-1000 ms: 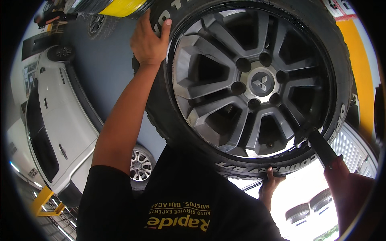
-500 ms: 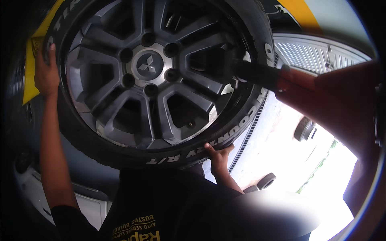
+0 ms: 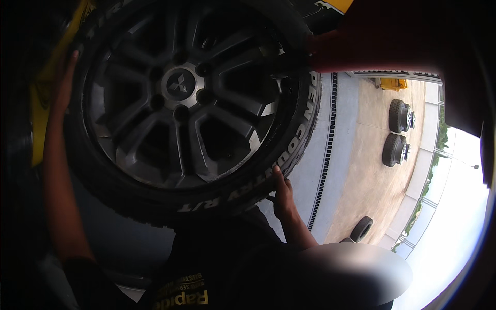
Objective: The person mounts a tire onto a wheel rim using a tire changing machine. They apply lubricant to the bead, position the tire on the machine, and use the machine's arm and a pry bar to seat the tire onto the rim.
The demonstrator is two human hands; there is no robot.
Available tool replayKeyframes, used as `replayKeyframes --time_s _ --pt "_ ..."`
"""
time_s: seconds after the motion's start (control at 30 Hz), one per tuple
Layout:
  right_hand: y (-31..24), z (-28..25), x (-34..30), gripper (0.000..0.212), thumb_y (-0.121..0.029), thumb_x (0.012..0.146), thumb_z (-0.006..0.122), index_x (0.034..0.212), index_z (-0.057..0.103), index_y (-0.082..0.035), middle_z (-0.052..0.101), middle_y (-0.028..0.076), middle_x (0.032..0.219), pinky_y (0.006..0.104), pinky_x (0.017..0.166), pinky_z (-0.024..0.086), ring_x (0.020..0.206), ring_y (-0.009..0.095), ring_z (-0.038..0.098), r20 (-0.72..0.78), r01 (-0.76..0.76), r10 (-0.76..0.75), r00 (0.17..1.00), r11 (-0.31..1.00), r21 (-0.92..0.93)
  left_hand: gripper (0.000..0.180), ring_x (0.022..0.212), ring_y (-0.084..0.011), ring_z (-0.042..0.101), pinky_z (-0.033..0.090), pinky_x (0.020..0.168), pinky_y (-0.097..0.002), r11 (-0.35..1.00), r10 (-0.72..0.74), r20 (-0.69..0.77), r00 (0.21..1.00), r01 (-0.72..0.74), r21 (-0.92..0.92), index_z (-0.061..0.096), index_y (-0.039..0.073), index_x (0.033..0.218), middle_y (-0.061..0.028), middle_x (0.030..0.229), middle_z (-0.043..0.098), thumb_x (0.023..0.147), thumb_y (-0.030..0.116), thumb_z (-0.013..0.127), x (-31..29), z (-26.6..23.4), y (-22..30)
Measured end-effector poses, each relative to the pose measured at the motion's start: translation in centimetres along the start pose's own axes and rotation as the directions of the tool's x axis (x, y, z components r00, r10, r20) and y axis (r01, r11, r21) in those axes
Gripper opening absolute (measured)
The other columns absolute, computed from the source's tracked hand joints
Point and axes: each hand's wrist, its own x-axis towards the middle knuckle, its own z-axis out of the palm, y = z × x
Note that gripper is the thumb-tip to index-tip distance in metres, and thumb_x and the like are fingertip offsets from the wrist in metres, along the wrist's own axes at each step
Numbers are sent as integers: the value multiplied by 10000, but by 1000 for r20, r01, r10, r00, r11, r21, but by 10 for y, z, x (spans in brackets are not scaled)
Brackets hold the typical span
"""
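A large wheel (image 3: 160,155) fills the upper left. It has a dark grey multi-spoke rim, a silver-ringed centre cap and a black tyre with raised white letters. My left hand (image 3: 65,85) grips the tyre's left side, though that side is dim and most fingers are hidden. Lower right, my right hand (image 3: 281,191) holds the tyre's tread edge, its thumb on the sidewall and its other fingers mostly behind. A dark red part (image 3: 372,49), whose kind I cannot make out, reaches in from the upper right and overlaps the wheel's right side.
Yellow panels (image 3: 39,121) stand left of the wheel. A dark slotted drain strip (image 3: 323,165) crosses the floor on the right. Beyond it stand two wheels (image 3: 397,116) (image 3: 393,150), a loose tyre (image 3: 361,229) and a yellow object (image 3: 392,83). My black shirt (image 3: 222,263) fills the bottom.
The view has shifted, showing more of the floor on the right. The wheel appears slightly further left, and the red part crosses it higher up. Both hands keep hold of the tyre.
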Motion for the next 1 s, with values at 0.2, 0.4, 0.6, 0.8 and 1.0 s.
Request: replayKeyframes --time_s 0.2,0.4,0.6,0.8,1.0 --pt "20 8 7 1094 -680 951 587 1445 248 235 409 392 1445 461 1150 377 1390 452 437 -166 121 -156 974 971 -205 793 1493 -274 377 270 1230 -357 962 97 92 991 -69 -264 427 7 1546 -184 1602 415 1025 599 508 49 -6 -66" --pt "-81 30 46 1056 -721 912 569 1640 143 -85 322 293 1539 556 1181 323 1437 476 343 -560 114 -412 719 864 -490 814 1464 -286 424 312 1202 -375 981 -17 82 997 32 -189 450 0 1530 -202 1573 455 1018 631 496 34 13 -25" --pt "-82 18 53 1043 -739 916 535 1637 167 -81 389 300 1483 540 1168 345 1411 476 386 -530 133 -445 722 841 -525 882 879 -252 547 466 856 -402 996 -83 42 996 81 40 622 14 1371 -126 995 623 957 772 447 60 21 -55" --pt "-82 15 59 1039 -756 909 523 1615 220 -56 409 312 1473 544 1150 366 1391 482 421 -494 207 -529 690 798 -565 821 1099 -297 647 483 951 -397 992 95 -26 995 -93 81 632 59 1390 -184 1185 686 971 741 447 76 17 -80" --pt "-83 12 80 967 -737 898 549 1569 329 -78 470 287 1447 535 1106 410 1352 476 480 -552 178 -554 623 788 -590 741 1332 -352 565 394 1128 -429 966 178 94 980 -192 173 547 113 1486 -197 1455 579 1001 664 443 52 1 -47"
